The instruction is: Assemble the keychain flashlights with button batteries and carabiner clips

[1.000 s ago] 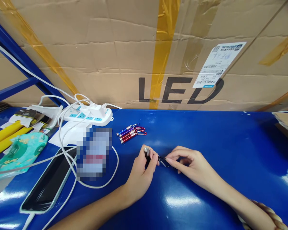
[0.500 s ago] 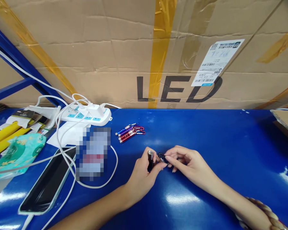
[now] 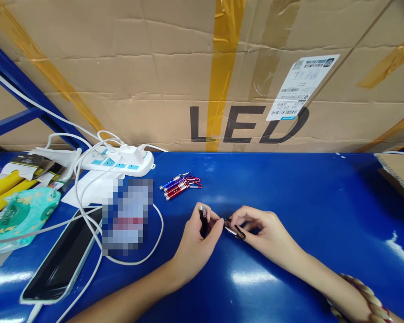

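Observation:
My left hand (image 3: 197, 244) is closed around a small black flashlight (image 3: 204, 222), its silver end pointing up past the fingers. Thumb and fingertips of that hand meet at the near end of a black carabiner clip (image 3: 239, 231). From the other side, my right hand (image 3: 264, 226) has its fingers curled and pinched at the carabiner, whose loop and silver gate show below the fingertips. Whether clip and flashlight are joined is hidden by the fingers. Beyond my left hand lie several mini flashlights (image 3: 177, 187) in red, purple and blue, with carabiners attached.
On the left of the blue table (image 3: 299, 197) are a black-screened phone (image 3: 62, 258), a pixelated item (image 3: 128, 220), a white power strip (image 3: 136, 167) with looping cables, and a green tissue pack (image 3: 27, 217). A large cardboard box (image 3: 168, 85) stands behind.
My left hand has shifted slightly left with the flashlight. The carabiner has turned, and more of its loop shows under my right fingers. The whole view has moved a little.

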Motion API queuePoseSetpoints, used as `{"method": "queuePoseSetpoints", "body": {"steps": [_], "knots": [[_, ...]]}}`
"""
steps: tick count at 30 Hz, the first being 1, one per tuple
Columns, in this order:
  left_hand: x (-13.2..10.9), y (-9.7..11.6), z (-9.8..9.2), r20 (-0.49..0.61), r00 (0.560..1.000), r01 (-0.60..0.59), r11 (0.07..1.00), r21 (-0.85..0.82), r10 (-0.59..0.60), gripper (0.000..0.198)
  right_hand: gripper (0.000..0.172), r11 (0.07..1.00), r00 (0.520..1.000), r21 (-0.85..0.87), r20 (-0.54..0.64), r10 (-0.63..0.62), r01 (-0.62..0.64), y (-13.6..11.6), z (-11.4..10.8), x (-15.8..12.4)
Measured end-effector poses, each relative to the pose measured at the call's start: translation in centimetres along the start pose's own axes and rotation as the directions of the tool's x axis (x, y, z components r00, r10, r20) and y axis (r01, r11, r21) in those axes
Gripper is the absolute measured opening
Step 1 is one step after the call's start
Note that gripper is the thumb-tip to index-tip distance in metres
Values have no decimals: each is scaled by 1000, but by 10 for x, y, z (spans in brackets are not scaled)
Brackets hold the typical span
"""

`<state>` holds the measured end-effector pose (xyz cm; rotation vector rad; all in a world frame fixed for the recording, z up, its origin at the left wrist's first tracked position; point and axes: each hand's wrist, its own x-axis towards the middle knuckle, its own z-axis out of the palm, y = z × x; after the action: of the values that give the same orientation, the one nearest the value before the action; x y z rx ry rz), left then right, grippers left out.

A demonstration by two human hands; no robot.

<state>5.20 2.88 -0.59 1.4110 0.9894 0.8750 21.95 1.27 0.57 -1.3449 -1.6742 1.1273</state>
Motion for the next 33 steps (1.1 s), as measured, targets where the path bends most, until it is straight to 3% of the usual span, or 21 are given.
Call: {"method": "queuePoseSetpoints", "body": {"steps": [4, 11, 15, 19, 23, 29, 33], "knots": [[-1, 1, 0, 1, 1000, 21, 1000, 2, -21, 15, 9, 1000, 1000, -12, 22, -13, 13, 0, 0, 0], [2, -1, -1, -5, 999, 46, 999, -27, -46, 17, 33, 991, 997, 132, 65, -33, 25, -4, -3, -1], [1, -2, -1, -19, 1000, 18, 1000, -4, -18, 16, 30, 1000, 999, 1, 36, 6, -6, -3, 0, -1], [0, -1, 0, -35, 999, 4, 1000, -13, -5, 17, 29, 994, 999, -105, -8, -34, 33, 2, 3, -1], [-1, 0, 0, -40, 999, -20, 999, -25, 19, 19, 34, 991, 999, -132, 34, 9, -4, 3, 1, -1], [-3, -4, -1, 24, 999, -42, 999, -19, 43, 19, 32, 962, 987, -222, 81, -141, 156, 0, -1, -3], [-2, -5, -2, 46, 996, -72, 997, -23, 73, 19, 34, 958, 983, -226, 100, -156, 175, -1, -3, -4]]}}
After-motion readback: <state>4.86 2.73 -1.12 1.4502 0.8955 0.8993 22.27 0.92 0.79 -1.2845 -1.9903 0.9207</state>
